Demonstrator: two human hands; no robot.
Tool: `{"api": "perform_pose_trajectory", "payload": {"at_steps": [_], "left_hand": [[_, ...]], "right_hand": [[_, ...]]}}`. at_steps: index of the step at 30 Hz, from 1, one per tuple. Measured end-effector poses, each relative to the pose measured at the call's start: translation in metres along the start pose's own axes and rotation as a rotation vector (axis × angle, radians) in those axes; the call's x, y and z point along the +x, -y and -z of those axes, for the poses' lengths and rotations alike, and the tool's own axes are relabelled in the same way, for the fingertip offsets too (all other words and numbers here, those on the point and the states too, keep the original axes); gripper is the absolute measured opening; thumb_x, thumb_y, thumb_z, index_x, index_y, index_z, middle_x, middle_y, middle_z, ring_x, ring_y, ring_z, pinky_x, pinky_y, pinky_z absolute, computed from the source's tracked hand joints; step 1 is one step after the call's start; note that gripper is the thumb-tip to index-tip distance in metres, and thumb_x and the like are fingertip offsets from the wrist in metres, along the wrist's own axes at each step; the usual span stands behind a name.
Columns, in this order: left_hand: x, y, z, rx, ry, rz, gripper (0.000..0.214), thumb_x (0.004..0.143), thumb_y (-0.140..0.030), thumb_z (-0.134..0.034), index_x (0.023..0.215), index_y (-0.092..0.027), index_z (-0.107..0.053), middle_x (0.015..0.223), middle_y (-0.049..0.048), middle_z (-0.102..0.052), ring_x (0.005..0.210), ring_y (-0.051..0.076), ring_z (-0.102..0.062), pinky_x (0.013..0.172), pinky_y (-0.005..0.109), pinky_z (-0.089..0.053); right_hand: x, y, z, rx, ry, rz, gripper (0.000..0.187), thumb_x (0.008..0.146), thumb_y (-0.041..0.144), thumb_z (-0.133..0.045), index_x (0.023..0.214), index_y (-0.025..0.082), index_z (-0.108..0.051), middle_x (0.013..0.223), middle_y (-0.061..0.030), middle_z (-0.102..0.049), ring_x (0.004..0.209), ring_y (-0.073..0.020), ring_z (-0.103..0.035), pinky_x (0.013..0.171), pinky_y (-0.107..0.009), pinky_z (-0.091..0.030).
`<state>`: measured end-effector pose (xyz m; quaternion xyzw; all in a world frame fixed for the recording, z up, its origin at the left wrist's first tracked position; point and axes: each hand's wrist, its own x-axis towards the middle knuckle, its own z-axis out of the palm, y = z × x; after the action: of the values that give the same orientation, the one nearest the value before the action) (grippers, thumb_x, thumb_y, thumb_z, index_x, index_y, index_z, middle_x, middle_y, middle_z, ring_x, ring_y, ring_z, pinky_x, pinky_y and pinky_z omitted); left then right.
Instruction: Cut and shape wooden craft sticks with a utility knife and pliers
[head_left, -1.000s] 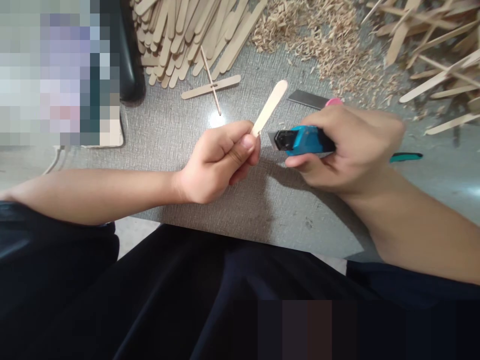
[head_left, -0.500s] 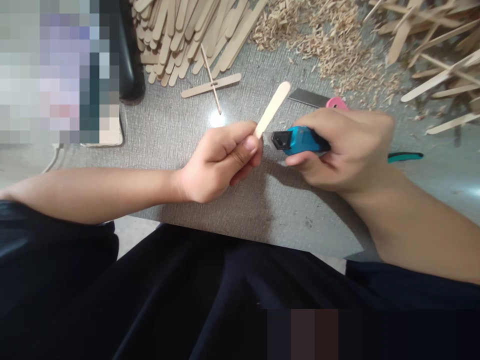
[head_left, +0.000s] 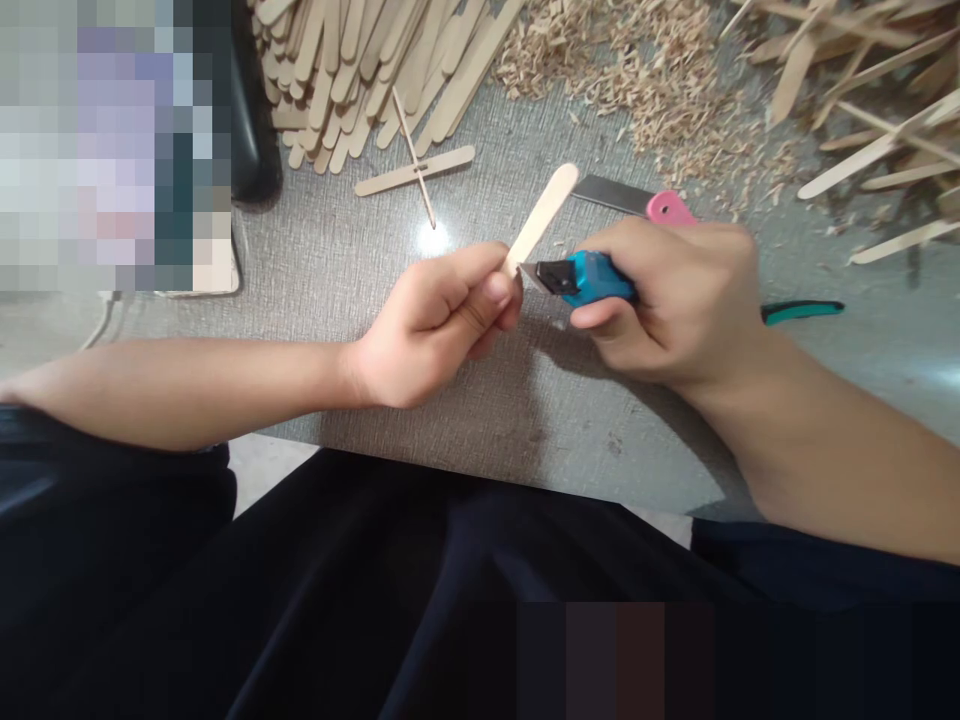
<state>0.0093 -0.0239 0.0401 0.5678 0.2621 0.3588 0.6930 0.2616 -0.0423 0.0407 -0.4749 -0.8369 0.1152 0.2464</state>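
Note:
My left hand (head_left: pixel 446 320) is closed around a wooden craft stick (head_left: pixel 546 215), pinching it between thumb and fingers. The stick's rounded end points up and to the right; its lower part is hidden in the hand. In my right hand (head_left: pixel 675 300) is a blue and black utility knife (head_left: pixel 592 278), gripped in a fist with the thumb underneath. The knife's blade tip meets the stick's edge just above my left thumb. Above the left hand, two craft sticks joined as a cross (head_left: pixel 420 167) lie on the table.
Many craft sticks (head_left: pixel 375 70) are piled at the back left, beside a black object (head_left: pixel 255 120). Wood shavings (head_left: pixel 645 80) spread across the back. A pink-handled saw or blade (head_left: pixel 622 193) and a teal-handled tool (head_left: pixel 806 312) lie near my right hand. Crossed sticks (head_left: pixel 877 130) are heaped at right.
The utility knife has moved slightly left, and its blade tip now reaches the stick's edge. The left hand keeps nearly the same hold on the stick.

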Motion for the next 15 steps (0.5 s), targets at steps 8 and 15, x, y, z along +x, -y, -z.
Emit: {"api": "perform_pose_trajectory", "payload": {"at_steps": [8, 15], "left_hand": [[0.000, 0.021, 0.002, -0.165, 0.035, -0.208, 0.042, 0.113, -0.060, -0.071, 0.093, -0.024, -0.066, 0.057, -0.0081, -0.042, 0.043, 0.007, -0.038, 0.038, 0.025, -0.028], [0.001, 0.025, 0.001, -0.036, -0.009, -0.056, 0.063, 0.108, -0.084, -0.062, 0.083, -0.026, -0.057, 0.057, -0.0062, -0.042, 0.047, 0.010, -0.039, 0.041, 0.029, -0.030]], "right_hand": [[0.000, 0.000, 0.000, -0.015, -0.024, 0.033, 0.078, 0.120, 0.084, -0.024, 0.097, 0.025, -0.069, 0.073, -0.0023, -0.067, 0.063, -0.0193, -0.062, 0.063, -0.038, -0.034], [0.001, 0.002, 0.006, -0.024, 0.095, -0.037, 0.087, 0.116, 0.090, -0.017, 0.094, 0.025, -0.070, 0.071, -0.0041, -0.062, 0.062, -0.0213, -0.059, 0.064, -0.038, -0.033]]}}
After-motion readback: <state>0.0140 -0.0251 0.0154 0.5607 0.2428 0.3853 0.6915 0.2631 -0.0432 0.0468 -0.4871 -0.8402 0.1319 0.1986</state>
